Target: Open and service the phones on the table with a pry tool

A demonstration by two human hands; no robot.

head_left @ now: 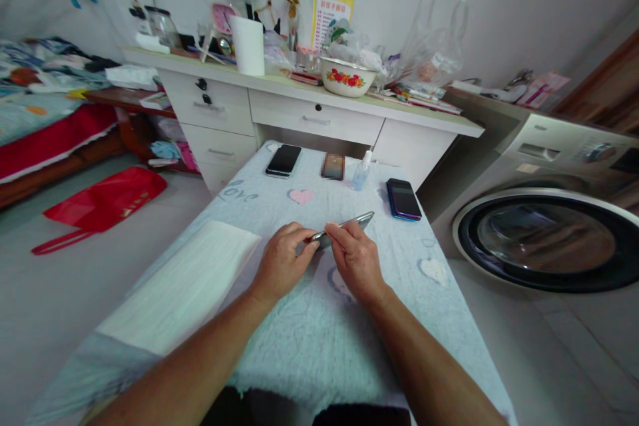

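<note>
Both hands hold a smartphone (pixel 363 219) edge-up and tilted above the cloth-covered table (pixel 319 326). My left hand (pixel 285 258) pinches its left end between thumb and fingers. Closed around its middle, my right hand (pixel 355 254) hides part of the phone. Farther back lie a black phone (pixel 284 160) at the left and a dark phone with a blue-purple edge (pixel 403 200) at the right. A small clear spray bottle (pixel 360 173) stands between them, beside a small blurred rectangular item (pixel 333 166). To the left of my hands is a flat white paper towel (pixel 184 283).
A white desk (pixel 314 113) stands behind the table, carrying a paper roll (pixel 248 46), a flowered enamel bowl (pixel 348 76) and plastic bags. On the right is a washing machine (pixel 544 166). A red bag (pixel 112 203) lies on the floor at the left, near a bed (pixel 50 126).
</note>
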